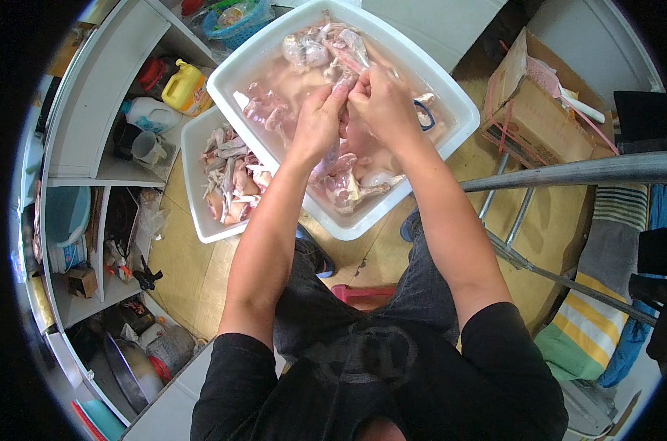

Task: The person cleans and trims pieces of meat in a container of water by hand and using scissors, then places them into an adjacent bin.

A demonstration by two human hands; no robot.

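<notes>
A large white basin (458, 132) of cloudy pinkish water holds several pieces of raw plucked poultry. My left hand (317, 123) is closed, its thumb and fingers pinching a raw poultry piece (346, 76) above the middle of the water. Close against it, my right hand (383, 106) is closed on the same piece, fingertips curled together. Other raw poultry (306, 50) lies beyond my hands, and a further carcass (348, 184) sits in the water at the near side. A blue loop-shaped handle (425, 116) shows beside my right hand; the rest of it is hidden.
A second white tub (194, 184) at the left holds raw poultry parts. Shelves with a yellow jug (186, 88) and a teal bucket (67, 213) line the left. At the right stand a cardboard box (532, 117) and a metal rail (569, 173). A red stool (363, 294) is below me.
</notes>
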